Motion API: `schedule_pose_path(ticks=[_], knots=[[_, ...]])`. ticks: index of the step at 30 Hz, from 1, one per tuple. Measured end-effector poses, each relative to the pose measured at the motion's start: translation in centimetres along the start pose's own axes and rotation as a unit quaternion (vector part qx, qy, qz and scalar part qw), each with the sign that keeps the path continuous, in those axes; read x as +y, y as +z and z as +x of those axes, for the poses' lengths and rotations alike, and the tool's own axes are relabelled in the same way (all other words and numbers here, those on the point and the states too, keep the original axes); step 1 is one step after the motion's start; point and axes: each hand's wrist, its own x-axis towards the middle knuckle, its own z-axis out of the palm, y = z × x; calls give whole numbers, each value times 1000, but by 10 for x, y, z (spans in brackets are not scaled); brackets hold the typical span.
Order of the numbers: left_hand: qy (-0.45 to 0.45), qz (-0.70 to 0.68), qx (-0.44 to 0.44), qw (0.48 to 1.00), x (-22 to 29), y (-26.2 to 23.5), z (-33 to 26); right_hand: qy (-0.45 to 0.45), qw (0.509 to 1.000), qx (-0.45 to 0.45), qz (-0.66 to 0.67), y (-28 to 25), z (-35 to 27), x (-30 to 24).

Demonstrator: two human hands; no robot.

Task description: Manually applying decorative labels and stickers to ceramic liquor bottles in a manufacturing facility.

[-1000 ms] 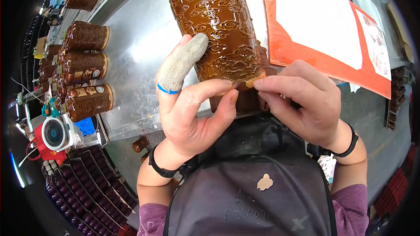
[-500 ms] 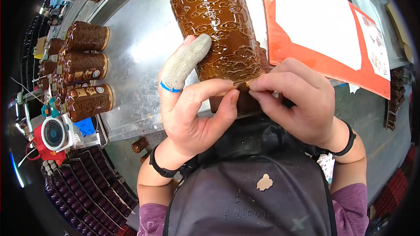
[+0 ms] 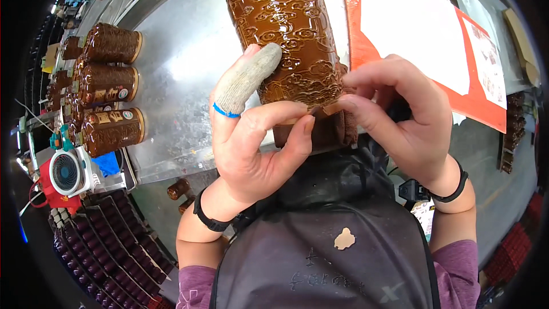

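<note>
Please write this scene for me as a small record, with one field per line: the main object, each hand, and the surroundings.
Main object: brown jar with a raised pattern
Left hand: one finger, wearing a cloth cover, against the jar; thumb and forefinger close together by a thin strip at the jar's near edge; grip unclear
Right hand: thumb and forefinger apart, beside the jar's near edge
Surface: metal table
To the left: more brown jars, a fan
To the right: white paper on an orange sheet

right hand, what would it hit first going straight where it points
Probably the brown embossed jar, at its near end, just left of the right hand; depth is hard to judge.
</note>
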Motion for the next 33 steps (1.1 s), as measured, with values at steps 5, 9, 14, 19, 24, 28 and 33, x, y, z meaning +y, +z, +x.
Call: schedule_pose_path(ticks=[5,9,14,19,24,28,33], knots=[[2,-6,6,1000,-1,2,0,-56,996,-19,-66,-3,-12,4],[6,-4,6,1000,-1,1,0,-151,982,-41,-108,0,-17,10],[17,-10,11,1000,-4,3,0,-195,970,-21,-146,6,-18,18],[26,-5,7,1000,-3,1,0,-217,962,-3,-165,8,-16,20],[18,-4,12,1000,-3,2,-1,-182,974,-6,-136,7,-16,18],[4,1,2,1000,-1,1,-1,-135,986,-3,-99,2,-13,12],[61,5,14,998,-7,2,0,-93,992,-15,-87,-2,-16,12]])
